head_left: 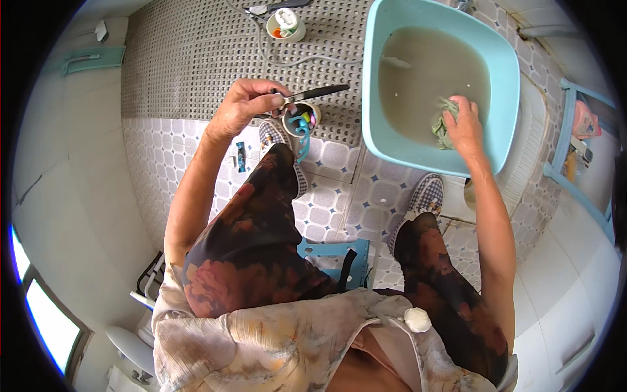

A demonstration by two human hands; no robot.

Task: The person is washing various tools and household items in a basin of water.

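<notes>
My left hand [245, 111] is closed on a slim tool [320, 93] with a silvery part by my fingers and a black tapered end pointing right; its exact kind is unclear. Just below that tool stands a small white cup [287, 124] holding colourful bits, with a turquoise piece [302, 134] hanging over its rim. On the right, my right hand [465, 127] grips a wet green cloth [443, 137] in the greyish water [424, 72] of a light-blue basin [503, 98]. My fingertips are partly hidden by the cloth.
A grey perforated mat [189, 72] covers the far floor, with a white tub [286, 32] on it and a thin hose [307, 60] running to the basin. A small blue packet [241, 157] lies on the tiles. A blue rack [567, 130] stands at right.
</notes>
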